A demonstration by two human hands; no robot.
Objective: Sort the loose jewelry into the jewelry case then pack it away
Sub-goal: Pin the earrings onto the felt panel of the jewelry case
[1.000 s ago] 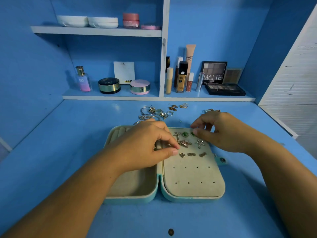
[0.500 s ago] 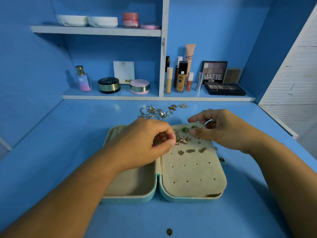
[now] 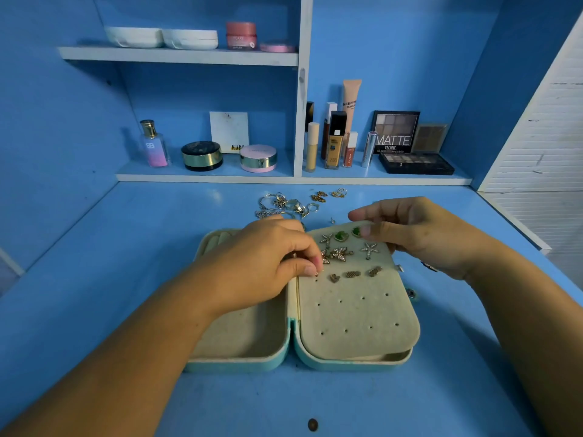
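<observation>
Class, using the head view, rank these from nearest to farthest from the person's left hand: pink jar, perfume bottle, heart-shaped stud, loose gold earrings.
From the left hand:
1. Heart-shaped stud, on the case panel, right beside it.
2. Loose gold earrings, on the desk behind the panel.
3. Perfume bottle, lower shelf, left.
4. Pink jar, top shelf.

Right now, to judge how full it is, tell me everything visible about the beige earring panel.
The earring panel is a beige, velvety-looking flap with rounded corners and rows of small holes, lying over the right half of the open teal jewelry case. Pinned earrings fill its far rows: starfish, green stones, small gold pieces; the two near rows are bare. The right hand pinches its far edge; the left hand holds a small gold earring at its left edge.
</observation>
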